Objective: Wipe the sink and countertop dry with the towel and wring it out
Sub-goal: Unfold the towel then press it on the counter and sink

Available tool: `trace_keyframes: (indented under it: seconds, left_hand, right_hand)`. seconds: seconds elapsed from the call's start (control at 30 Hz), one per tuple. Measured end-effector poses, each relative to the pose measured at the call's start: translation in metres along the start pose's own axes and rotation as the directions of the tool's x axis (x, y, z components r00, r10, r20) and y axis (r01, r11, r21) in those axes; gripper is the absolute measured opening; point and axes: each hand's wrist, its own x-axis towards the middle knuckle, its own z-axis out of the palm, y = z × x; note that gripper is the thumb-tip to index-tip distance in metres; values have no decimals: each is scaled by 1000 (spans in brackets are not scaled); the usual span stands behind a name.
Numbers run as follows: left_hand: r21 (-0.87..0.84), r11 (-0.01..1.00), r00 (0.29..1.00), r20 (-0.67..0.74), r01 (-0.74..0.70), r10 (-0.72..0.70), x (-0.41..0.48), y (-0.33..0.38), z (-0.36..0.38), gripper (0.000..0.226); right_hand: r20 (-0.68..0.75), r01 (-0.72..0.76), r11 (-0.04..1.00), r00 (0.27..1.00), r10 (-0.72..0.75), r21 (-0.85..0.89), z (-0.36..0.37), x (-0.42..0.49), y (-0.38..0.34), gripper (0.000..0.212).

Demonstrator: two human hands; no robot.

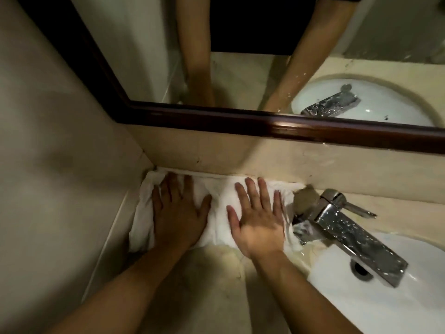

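Both palms are down flat on the towel (220, 194), fingers straight and spread, nothing pinched or gathered. My left hand (179, 213) presses the end near the side wall (72, 165); my right hand (258, 220) presses the end just beside the faucet (349, 237). The white towel lies spread along the back of the countertop (216, 273), its far edge against the backsplash (240, 155) and its left end in the corner.

I'd put even weight through both palms and draw the cloth toward me as one strip, so the water is lifted rather than pushed ahead. The right edge needs watching: it bunches at the faucet base, where the counter looks wettest. The sink (397, 297) lies to the right, apart from the towel, so I'd end each pass toward it and wring over the bowl.
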Motion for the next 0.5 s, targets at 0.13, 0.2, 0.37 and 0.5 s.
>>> trace_keyframes:
  seconds: [0.13, 0.2, 0.37, 0.5]
  left_hand:
    - [56, 998, 1000, 6, -6, 6, 8, 7, 2, 115]
    - [64, 998, 1000, 8, -4, 4, 9, 7, 3, 119]
    - [47, 999, 999, 47, 3, -6, 8, 8, 0, 124]
    - [-3, 999, 998, 47, 40, -40, 10, 15, -3, 131]
  right_hand:
    - [-109, -208, 976, 971, 213, 62, 1, -4, -5, 77]
    - [-131, -269, 960, 952, 278, 83, 1, -6, -9, 88]
    - [-22, -412, 906, 909, 416, 100, 2, 6, -24, 92]
    - [18, -439, 896, 898, 439, 60, 4, 14, -25, 91]
